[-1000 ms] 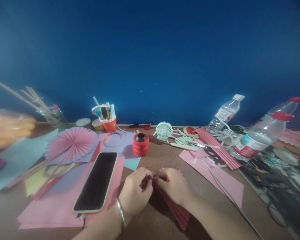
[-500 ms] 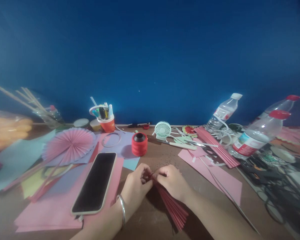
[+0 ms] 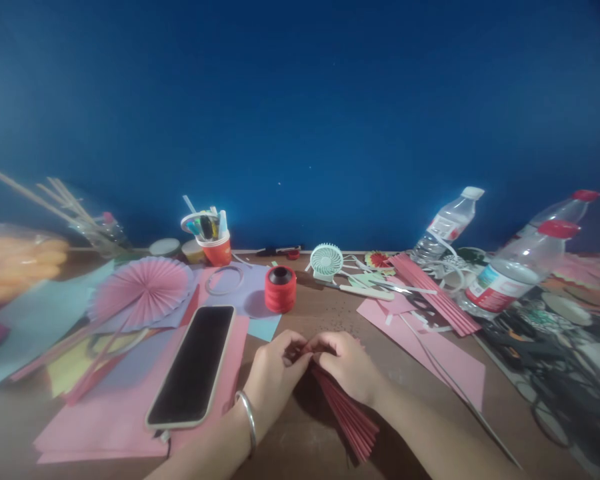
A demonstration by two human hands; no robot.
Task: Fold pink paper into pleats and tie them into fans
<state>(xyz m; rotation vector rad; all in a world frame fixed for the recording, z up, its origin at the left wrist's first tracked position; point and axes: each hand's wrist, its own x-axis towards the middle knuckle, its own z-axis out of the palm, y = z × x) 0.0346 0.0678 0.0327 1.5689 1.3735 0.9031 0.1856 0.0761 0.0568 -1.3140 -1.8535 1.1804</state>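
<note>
My left hand [image 3: 280, 367], with a silver bangle at the wrist, is closed at the upper end of a pleated red paper strip [image 3: 350, 420]. Right beside it, my right hand [image 3: 347, 363] pinches the same end, and the fingertips of both hands meet there. The folds spread out below my right hand toward the table's near edge. Whether a thread runs between the fingers is too small to tell. A spool of red thread [image 3: 281, 290] stands upright just beyond my left hand.
A phone [image 3: 193, 367] lies on pink paper at left, near a round pink paper fan [image 3: 145, 292]. Behind are a pen cup [image 3: 216, 250] and a small green fan [image 3: 327, 261]. Scissors, folded paper [image 3: 435, 293] and bottles [image 3: 500, 283] stand or lie at right.
The fingertips of my two hands have come closer together at the end of the pleated paper. The view has shifted very slightly.
</note>
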